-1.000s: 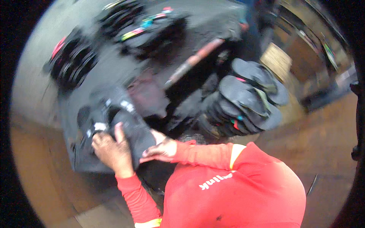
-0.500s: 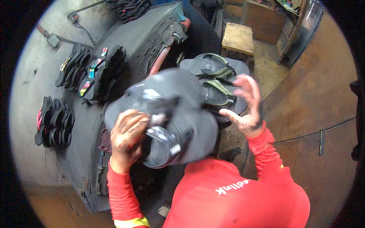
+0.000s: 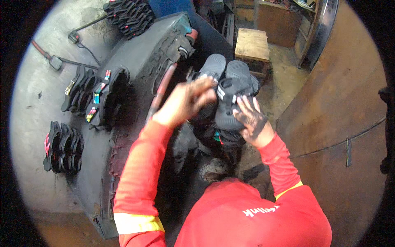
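Observation:
Two black sandals lie side by side in front of me, soles down and toes pointing away: a left sandal (image 3: 214, 65) and a right sandal (image 3: 238, 73) with a dark strap bearing a white mark. My right hand (image 3: 252, 119), its fingers spread, rests over the strap and near side of the right sandal. Over the left sandal's strap reaches my left hand (image 3: 191, 99), its fingers blurred by motion and hiding that strap. Beneath the pair, edges of more dark footwear show, mostly covered.
A dark, grimy bench (image 3: 140, 53) runs along my left. Stacks of black flip-flops (image 3: 63, 146), some with coloured straps (image 3: 98, 99), stand on it, and another pile (image 3: 129, 16) lies at its far end. Ahead is a wooden stool (image 3: 252, 43); a brown metal wall (image 3: 337, 107) curves on the right.
The black sandals, raised in my left hand before, now lie ahead of me where green-strapped sandals showed. My right hand has come down onto one; my left hand has moved forward and right.

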### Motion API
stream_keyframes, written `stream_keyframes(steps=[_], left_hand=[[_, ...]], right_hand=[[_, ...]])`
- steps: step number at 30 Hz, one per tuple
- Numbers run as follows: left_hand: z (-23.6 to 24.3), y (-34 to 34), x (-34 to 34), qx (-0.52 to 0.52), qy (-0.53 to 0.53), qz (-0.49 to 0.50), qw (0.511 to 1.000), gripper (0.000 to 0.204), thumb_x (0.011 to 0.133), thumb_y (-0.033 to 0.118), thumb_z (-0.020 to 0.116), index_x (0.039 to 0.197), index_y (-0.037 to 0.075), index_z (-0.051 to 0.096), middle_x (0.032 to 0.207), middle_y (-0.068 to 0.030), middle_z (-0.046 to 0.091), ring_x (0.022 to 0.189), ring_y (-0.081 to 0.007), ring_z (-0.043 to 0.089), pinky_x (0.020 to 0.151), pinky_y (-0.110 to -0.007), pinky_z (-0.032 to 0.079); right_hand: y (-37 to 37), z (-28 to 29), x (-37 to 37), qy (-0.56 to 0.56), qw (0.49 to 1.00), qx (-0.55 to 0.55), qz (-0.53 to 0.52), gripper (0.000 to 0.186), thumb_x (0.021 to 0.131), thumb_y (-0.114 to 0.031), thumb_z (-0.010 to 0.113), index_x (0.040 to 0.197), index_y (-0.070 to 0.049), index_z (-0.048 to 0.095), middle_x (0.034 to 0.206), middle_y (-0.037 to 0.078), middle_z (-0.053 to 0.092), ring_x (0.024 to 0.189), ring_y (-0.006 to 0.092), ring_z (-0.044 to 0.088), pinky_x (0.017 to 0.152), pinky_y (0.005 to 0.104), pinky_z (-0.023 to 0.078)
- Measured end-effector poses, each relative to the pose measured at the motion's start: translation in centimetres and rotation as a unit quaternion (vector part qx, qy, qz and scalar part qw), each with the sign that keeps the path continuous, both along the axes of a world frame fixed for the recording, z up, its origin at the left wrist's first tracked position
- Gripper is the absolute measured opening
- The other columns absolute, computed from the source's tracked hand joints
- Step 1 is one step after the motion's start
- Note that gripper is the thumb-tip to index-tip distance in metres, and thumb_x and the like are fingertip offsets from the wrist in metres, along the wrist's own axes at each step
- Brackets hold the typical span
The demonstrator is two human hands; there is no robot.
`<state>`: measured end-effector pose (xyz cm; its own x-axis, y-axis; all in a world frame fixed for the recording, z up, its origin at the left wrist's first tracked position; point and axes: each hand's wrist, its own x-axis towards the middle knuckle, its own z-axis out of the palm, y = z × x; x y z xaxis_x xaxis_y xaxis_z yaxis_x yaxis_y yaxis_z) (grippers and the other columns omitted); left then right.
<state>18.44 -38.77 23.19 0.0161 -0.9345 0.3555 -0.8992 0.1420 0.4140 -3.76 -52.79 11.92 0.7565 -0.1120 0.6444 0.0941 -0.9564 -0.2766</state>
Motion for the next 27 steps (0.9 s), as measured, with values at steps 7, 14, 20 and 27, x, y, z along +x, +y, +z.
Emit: stream_keyframes(steps=[7,14,20,27], left_hand=[[-7.8,5.1,-1.0,0.017,-0.148,0.061,0.987,0.06,0.079,0.01,0.071,0.137,0.01,0.055,0.149,-0.0148,0.046,0.14,-0.035,0.041,0.114,-0.043,0.037],[-9.0,5.7,-3.7,-0.044,-0.163,0.114,0.979,0.048,0.083,0.004,0.057,0.13,0.009,0.06,0.141,-0.0119,0.057,0.125,-0.0351,0.057,0.107,-0.044,0.045],[-9.7,6.0,-2.0,-0.024,-0.154,0.097,0.983,0.048,0.089,0.011,0.05,0.136,0.012,0.056,0.151,-0.0073,0.047,0.138,-0.0308,0.045,0.115,-0.043,0.036],[-7.2,10.0,-2.4,-0.197,0.126,0.19,0.954,0.056,0.084,0.034,0.077,0.13,0.005,0.061,0.136,-0.0189,0.058,0.121,-0.0362,0.06,0.1,-0.038,0.05]], right_hand=[[0.3,-1.7,-1.0,0.013,1.0,-0.005,-0.013,0.066,0.064,0.003,0.066,0.128,-0.011,0.056,0.148,0.021,0.044,0.141,0.0465,0.035,0.114,0.0673,0.021],[-0.2,-0.4,-1.5,0.09,0.996,0.015,0.005,0.067,0.067,0.003,0.065,0.131,-0.011,0.055,0.147,0.018,0.046,0.142,0.0449,0.034,0.116,0.0638,0.022],[1.9,0.0,-1.5,0.05,0.998,0.007,-0.041,0.069,0.075,-0.026,0.08,0.135,-0.008,0.053,0.147,0.019,0.046,0.142,0.0409,0.036,0.116,0.0566,0.028],[8.4,3.3,-1.2,-0.151,0.988,-0.015,-0.038,0.062,0.087,-0.046,0.072,0.132,-0.009,0.051,0.146,0.025,0.044,0.133,0.0469,0.044,0.109,0.057,0.038]])
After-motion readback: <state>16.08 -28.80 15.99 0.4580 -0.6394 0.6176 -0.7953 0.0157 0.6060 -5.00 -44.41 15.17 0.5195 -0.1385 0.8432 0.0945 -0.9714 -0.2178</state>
